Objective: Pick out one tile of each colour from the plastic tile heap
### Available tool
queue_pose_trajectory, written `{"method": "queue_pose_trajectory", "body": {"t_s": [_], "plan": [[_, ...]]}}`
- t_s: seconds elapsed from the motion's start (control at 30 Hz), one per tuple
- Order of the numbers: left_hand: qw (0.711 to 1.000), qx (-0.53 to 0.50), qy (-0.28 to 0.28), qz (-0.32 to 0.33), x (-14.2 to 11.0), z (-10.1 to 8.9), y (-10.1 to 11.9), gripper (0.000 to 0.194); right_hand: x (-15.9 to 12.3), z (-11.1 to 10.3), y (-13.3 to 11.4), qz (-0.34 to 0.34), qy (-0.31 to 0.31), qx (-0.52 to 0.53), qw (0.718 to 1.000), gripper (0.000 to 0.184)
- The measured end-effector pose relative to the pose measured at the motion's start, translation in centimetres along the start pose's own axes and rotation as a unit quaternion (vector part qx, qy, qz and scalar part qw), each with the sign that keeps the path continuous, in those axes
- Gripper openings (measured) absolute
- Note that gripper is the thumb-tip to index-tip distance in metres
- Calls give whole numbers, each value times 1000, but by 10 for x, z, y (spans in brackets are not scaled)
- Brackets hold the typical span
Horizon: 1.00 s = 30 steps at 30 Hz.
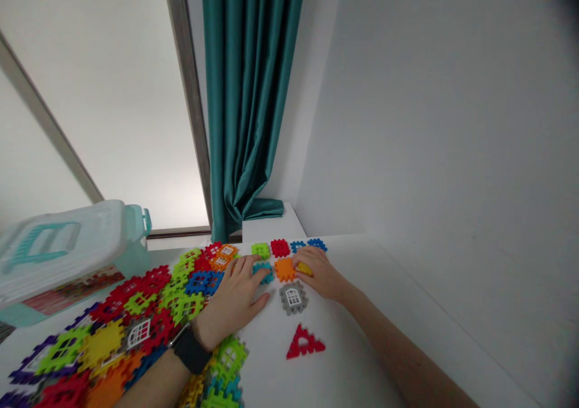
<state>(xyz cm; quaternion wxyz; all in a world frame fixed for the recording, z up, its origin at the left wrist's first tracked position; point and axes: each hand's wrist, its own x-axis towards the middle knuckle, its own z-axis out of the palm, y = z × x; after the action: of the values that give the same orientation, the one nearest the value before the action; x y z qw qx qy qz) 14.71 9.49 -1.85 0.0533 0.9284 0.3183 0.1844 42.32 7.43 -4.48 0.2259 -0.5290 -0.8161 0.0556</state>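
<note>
My left hand (237,296), with a dark watch on its wrist, lies palm down with thumb and fingers apart. Its index finger reaches the teal toothed building tile (264,272). My right hand (320,274) has its fingers curled over a yellow building tile (304,268), which they partly cover. Between the hands lies an orange tile (284,269). Behind it sit a lime tile (261,250), a red tile (280,248) and two blue tiles (317,244). Nearer me are a grey window tile (293,298) and a red triangular tile (304,342).
A heap of colourful tiles (102,343) spreads across the left of the white table (348,347). Behind it stands a lidded plastic box (75,251). A teal curtain (248,94) hangs at the back, and a grey wall (429,124) borders the right side.
</note>
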Motion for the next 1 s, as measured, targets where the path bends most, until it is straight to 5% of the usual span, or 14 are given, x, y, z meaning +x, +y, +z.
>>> {"method": "queue_pose_trajectory", "body": {"t_s": [0.7, 1.0], "plan": [[1000, 4, 12, 11, -2, 3, -3, 38, 0, 0, 0, -2, 5, -9, 1000, 13], [1000, -2, -14, -1, -1, -13, 5, 36, -3, -9, -17, -17, 21, -12, 1000, 16]]}}
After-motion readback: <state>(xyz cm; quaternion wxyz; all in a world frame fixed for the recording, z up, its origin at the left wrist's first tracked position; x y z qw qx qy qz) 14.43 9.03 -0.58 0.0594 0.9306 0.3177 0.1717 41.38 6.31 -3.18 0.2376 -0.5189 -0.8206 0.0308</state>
